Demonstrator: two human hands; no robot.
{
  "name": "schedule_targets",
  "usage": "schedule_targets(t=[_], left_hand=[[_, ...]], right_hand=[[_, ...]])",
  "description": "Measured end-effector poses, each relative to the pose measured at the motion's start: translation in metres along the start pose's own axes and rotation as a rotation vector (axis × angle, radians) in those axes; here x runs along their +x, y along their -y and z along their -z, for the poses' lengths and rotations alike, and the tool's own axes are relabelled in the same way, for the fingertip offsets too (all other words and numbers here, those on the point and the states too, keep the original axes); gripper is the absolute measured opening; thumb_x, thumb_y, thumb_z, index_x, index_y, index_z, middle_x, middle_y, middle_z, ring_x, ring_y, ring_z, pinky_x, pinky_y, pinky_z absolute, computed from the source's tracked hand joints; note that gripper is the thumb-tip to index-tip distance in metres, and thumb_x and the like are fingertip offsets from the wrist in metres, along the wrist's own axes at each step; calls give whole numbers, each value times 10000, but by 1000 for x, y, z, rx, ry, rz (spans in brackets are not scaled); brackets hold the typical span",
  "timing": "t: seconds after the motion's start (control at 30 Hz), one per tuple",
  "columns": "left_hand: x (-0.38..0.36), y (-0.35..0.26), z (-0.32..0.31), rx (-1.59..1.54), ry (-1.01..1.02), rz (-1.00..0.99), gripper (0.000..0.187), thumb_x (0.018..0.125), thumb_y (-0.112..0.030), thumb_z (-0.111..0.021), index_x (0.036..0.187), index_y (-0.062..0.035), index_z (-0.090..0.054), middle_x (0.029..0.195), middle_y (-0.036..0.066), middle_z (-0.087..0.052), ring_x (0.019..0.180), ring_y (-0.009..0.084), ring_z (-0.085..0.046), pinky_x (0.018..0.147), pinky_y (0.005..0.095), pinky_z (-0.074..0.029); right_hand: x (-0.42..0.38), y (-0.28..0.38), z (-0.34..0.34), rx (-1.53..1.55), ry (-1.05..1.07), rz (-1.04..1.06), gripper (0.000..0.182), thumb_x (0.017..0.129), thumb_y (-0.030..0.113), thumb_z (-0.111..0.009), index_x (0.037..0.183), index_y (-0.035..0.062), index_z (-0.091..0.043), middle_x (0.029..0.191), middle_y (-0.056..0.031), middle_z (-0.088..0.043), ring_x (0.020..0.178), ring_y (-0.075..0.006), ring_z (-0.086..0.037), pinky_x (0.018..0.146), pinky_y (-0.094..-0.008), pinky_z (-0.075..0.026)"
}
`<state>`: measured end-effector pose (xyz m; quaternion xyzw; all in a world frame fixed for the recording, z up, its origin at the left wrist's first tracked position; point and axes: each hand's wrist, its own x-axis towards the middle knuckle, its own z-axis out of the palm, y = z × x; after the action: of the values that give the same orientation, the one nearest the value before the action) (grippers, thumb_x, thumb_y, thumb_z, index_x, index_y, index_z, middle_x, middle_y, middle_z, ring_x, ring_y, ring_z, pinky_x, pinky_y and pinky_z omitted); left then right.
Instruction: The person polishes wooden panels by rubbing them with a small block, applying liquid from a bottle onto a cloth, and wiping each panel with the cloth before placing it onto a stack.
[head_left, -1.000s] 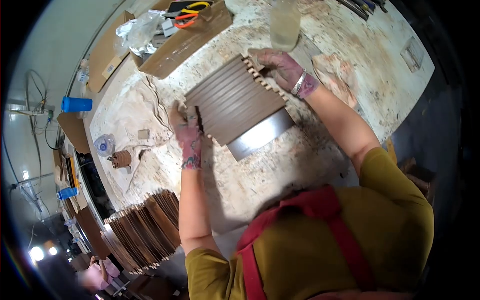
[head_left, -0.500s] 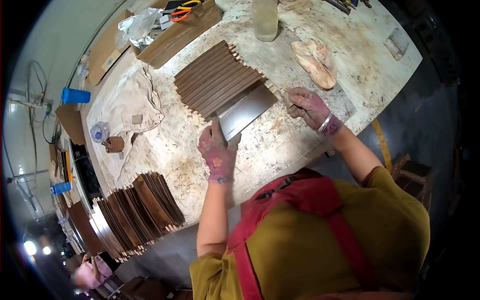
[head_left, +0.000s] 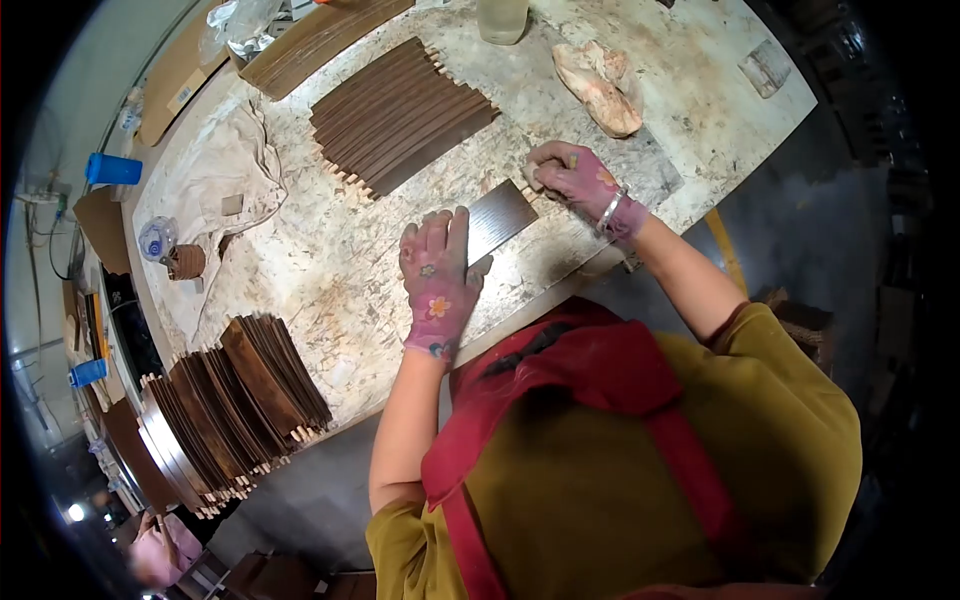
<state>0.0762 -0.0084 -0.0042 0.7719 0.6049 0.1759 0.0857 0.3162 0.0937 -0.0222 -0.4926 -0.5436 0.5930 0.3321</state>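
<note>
A dark brown wooden slat (head_left: 503, 219) lies on the stained worktable, apart from a fanned row of similar slats (head_left: 395, 115) with pale peg ends. My left hand (head_left: 438, 280), in a pink flowered glove, grips the slat's left end between thumb and fingers; that end is hidden beneath it. At the slat's right end is my right hand (head_left: 578, 180), also gloved, its fingers curled closed. Whatever lies inside those fingers cannot be made out. A crumpled, stained cloth-like pad (head_left: 598, 88) rests beyond the right hand.
More slats (head_left: 235, 400) stand packed along the table's left front edge. A pale cloth (head_left: 235, 170), a brown ribbed roll (head_left: 186, 262) and a clear plastic piece (head_left: 157, 240) lie at left. At the back are a cardboard box (head_left: 310, 50) and a jar of cloudy liquid (head_left: 502, 20).
The single slat has moved away from the fanned row, towards my body, with my left hand on it. My right hand has come closer to its right end. The camera view has shifted.
</note>
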Motion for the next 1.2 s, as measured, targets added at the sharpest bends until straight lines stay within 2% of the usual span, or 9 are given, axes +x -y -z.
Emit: schedule_targets(t=[0.3, 0.6, 0.63, 0.77, 0.87, 0.93, 0.97, 1.07, 1.2], left_hand=[[-6, 4, -4, -45, -73, -21, 649, 724, -255, -755, 1325, -114, -553, 1298, 125, -537, 1243, 333, -469, 1087, 487, -311], [-6, 2, -1, -85, -27, 11, 604, 740, -270, -746, 1298, -113, -579, 1323, 126, -538, 1254, 345, -457, 1085, 494, -307], [-6, 2, 0, -94, -28, 14, 596, 745, -267, -741, 1297, -110, -579, 1325, 128, -537, 1257, 347, -454, 1087, 496, -303], [-12, -4, -1, 10, -76, -64, 538, 768, -250, -712, 1269, -96, -589, 1326, 134, -532, 1284, 349, -436, 1090, 510, -294], [-34, -14, -27, -65, -73, -162, 514, 774, -243, -696, 1234, -45, -582, 1326, 132, -513, 1305, 325, -424, 1088, 494, -312], [-36, -20, -24, -91, -96, -162, 522, 774, -240, -687, 1245, -42, -580, 1319, 126, -524, 1297, 310, -436, 1066, 479, -338], [-38, -20, -26, -84, -108, -159, 522, 776, -242, -682, 1247, -42, -580, 1314, 124, -529, 1289, 308, -441, 1062, 479, -343], [-42, -18, -33, -87, -144, -152, 519, 783, -251, -670, 1251, -43, -583, 1300, 119, -543, 1261, 304, -461, 1050, 481, -356], [-43, -18, -35, -128, -168, -124, 486, 792, -250, -654, 1228, -41, -604, 1277, 122, -561, 1189, 310, -505, 1029, 481, -377]], right_hand=[[16, 10, -17, -379, -3, -57, 284, 759, 191, -618, 951, -15, -657, 804, -127, -693, 736, -202, -676, 711, -307, -532], [-42, 28, -16, -598, 10, -63, 171, 795, 197, -618, 812, 31, -652, 769, -132, -665, 726, -219, -652, 673, -336, -512], [-52, 33, -6, -509, 153, -135, 148, 815, 173, -607, 815, 31, -650, 780, -101, -662, 721, -180, -631, 658, -308, -499], [-46, 42, 7, -171, 170, 25, 113, 832, 128, -590, 862, 29, -634, 785, -28, -632, 716, -97, -580, 632, -253, -478], [-7, 72, -22, -285, 196, 93, 239, 865, 256, -643, 902, 21, -641, 814, -45, -644, 740, -117, -591, 668, -265, -485], [23, 75, -57, -543, 375, 154, 309, 900, 333, -639, 981, 35, -648, 857, -51, -648, 813, -134, -606, 759, -280, -492], [32, 71, -78, -516, 453, 271, 339, 870, 371, -662, 966, 47, -668, 871, -101, -682, 818, -215, -647, 761, -347, -508], [50, 58, -131, -613, 585, 404, 213, 830, 260, -673, 941, 78, -682, 889, -125, -688, 868, -284, -666, 773, -367, -508], [57, 57, -165, -725, 722, 380, 128, 812, 183, -662, 903, 98, -691, 876, -105, -690, 855, -281, -662, 770, -370, -503]])
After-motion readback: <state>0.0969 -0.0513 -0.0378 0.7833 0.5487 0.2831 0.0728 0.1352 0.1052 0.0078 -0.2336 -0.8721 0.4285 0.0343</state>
